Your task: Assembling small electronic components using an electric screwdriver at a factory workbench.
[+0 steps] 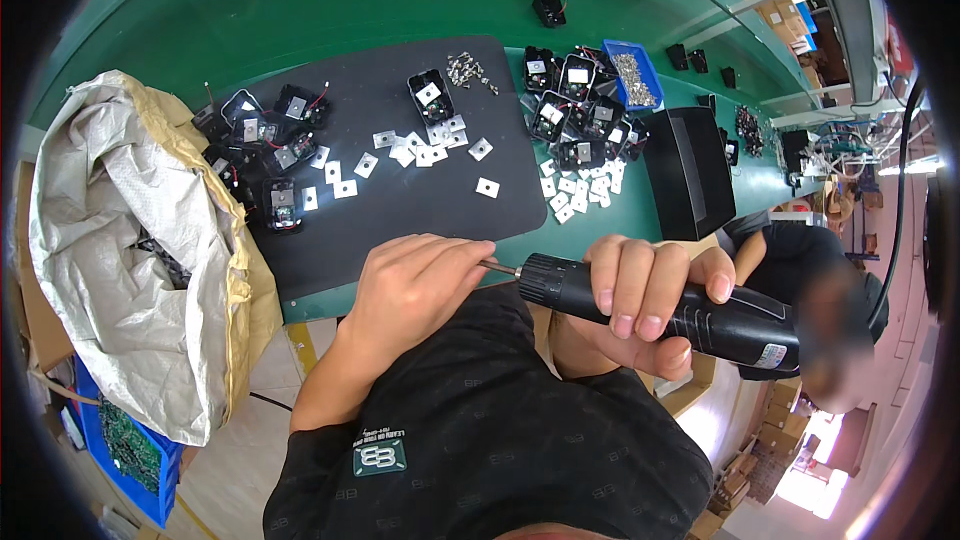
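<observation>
My right hand (pixel 650 295) is wrapped round the black body of an electric screwdriver (pixel 740 328), held sideways above my lap with its bit pointing left. The fingers of my left hand (pixel 420 285) are pinched on the tip of the screwdriver bit (pixel 503 267); whether a small screw is also between them is hidden. Beyond my hands lies a dark work mat (pixel 420 225). On it stand an open black plastic housing (pixel 430 97), a loose pile of screws (pixel 470 70) and several small pale square plates with a centre hole (pixel 487 187).
More black housings (pixel 575 120) crowd the right, beside a blue bin of small metal parts (pixel 632 78) and a black box (pixel 690 175). Other housings (pixel 283 205) sit left, by a large white sack (pixel 130 240). Someone in dark clothes (pixel 800 260) is at the right.
</observation>
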`<state>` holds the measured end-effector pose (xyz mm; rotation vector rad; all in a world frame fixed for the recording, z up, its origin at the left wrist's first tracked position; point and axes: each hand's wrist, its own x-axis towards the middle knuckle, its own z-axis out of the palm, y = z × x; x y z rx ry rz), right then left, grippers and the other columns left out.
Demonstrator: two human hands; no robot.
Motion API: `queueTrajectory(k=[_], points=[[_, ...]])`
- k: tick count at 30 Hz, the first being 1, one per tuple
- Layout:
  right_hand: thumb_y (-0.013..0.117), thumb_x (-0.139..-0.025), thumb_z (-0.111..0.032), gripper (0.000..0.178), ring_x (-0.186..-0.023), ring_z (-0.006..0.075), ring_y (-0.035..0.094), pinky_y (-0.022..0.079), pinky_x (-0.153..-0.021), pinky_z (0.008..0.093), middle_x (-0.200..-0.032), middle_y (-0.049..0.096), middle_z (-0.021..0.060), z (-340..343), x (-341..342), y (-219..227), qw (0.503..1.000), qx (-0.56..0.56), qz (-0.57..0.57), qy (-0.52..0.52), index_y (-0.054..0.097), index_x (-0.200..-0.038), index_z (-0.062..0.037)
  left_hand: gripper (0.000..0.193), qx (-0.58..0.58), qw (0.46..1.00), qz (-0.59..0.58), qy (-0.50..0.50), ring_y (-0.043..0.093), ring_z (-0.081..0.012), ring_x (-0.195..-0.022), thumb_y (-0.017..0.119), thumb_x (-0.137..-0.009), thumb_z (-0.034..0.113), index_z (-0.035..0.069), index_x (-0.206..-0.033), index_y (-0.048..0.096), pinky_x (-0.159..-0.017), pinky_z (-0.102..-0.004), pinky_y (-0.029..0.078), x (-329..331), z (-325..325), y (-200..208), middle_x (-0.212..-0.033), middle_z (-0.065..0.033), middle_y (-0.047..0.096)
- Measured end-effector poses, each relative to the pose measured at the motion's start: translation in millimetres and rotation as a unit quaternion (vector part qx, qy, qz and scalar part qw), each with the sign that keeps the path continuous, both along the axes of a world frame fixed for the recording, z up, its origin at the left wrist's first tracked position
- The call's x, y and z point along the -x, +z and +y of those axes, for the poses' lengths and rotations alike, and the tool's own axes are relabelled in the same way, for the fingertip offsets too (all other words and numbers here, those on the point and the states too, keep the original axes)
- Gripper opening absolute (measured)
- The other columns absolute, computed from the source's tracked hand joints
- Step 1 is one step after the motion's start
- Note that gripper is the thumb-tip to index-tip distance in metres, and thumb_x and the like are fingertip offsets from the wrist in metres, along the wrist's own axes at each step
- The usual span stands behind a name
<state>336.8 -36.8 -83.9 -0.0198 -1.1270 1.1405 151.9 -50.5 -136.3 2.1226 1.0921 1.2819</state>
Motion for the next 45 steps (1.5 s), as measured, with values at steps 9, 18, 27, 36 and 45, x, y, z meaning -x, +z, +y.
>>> queueTrajectory(k=[9, 18, 27, 36, 45], points=[[0.067, -0.085, -0.016, 0.043, -0.068, 0.0113, 0.055, 0.041, -0.066, 0.0267, -0.080, 0.056, -0.0006, 9, 14, -6, 0.998, 0.019, -0.039, 0.038, 0.044, -0.121, -0.0166, 0.018, 0.010, 0.998, 0.031, 0.048, 0.068, -0.0217, -0.067, 0.075, -0.068, 0.003, 0.003, -0.084, 0.066, -0.060, -0.0304, 0.054, 7, 1, -6, -0.078, -0.0056, 0.070], [0.065, -0.086, -0.020, 0.049, -0.068, 0.0104, 0.052, 0.040, -0.067, 0.0265, -0.079, 0.054, -0.0013, 82, 26, -30, 0.993, 0.089, -0.072, 0.035, 0.041, -0.129, -0.0169, 0.029, 0.067, 0.994, 0.030, 0.080, 0.067, -0.0227, -0.067, 0.079, -0.063, 0.008, 0.003, -0.088, 0.066, -0.060, -0.0318, 0.053, 14, 64, -29, -0.080, -0.0070, 0.069], [0.067, -0.085, -0.016, 0.056, -0.064, 0.0100, 0.049, 0.038, -0.066, 0.0276, -0.076, 0.051, -0.0026, 152, 37, -60, 0.988, 0.110, -0.096, -0.052, 0.040, -0.134, -0.0207, 0.118, 0.176, 0.973, 0.131, 0.077, 0.045, -0.0370, -0.125, 0.089, -0.045, 0.015, 0.003, -0.145, 0.028, -0.101, -0.0444, 0.036, 48, 139, -49, -0.145, -0.0187, 0.038], [0.068, -0.080, -0.006, 0.048, -0.064, 0.0189, 0.054, 0.044, -0.063, 0.0351, -0.077, 0.055, 0.0032, 183, 51, -80, 0.983, 0.149, -0.080, -0.071, 0.040, -0.117, -0.0170, 0.090, 0.209, 0.970, 0.082, 0.092, 0.052, -0.0315, -0.115, 0.085, -0.053, 0.012, 0.005, -0.134, 0.046, -0.096, -0.0417, 0.039, 25, 160, -81, -0.128, -0.0117, 0.054], [0.065, -0.079, -0.002, 0.051, -0.063, 0.0191, 0.055, 0.044, -0.062, 0.0348, -0.078, 0.055, 0.0048, 189, 50, -89, 0.987, 0.127, -0.068, -0.071, 0.038, -0.120, -0.0146, 0.079, 0.191, 0.974, 0.081, 0.095, 0.057, -0.0287, -0.100, 0.085, -0.052, 0.020, 0.006, -0.124, 0.057, -0.088, -0.0404, 0.042, 27, 166, -82, -0.114, -0.0087, 0.060]])
